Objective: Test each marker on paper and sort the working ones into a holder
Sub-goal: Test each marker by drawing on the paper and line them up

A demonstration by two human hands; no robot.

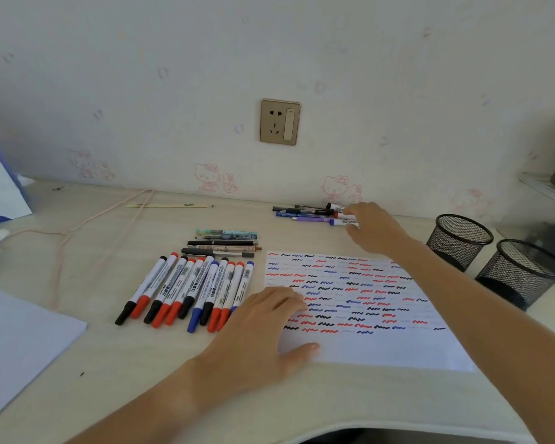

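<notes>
My left hand (263, 328) lies flat, pinning the test paper (366, 315); my right hand (370, 227) reaches the far pile of markers (314, 214) by the wall, grip unclear. A careless grab could scatter them beyond the empty mesh holders (458, 240).

A gold wall socket (280, 122) sits on white wallpaper (398, 75) printed with faint pink cartoon cats. On the pale desk (116, 363), a pink cord (77, 230) runs from the back edge toward the left. A pale stick (169, 205) lies near the wall. A blank sheet (16, 341) lies at the left edge.
</notes>
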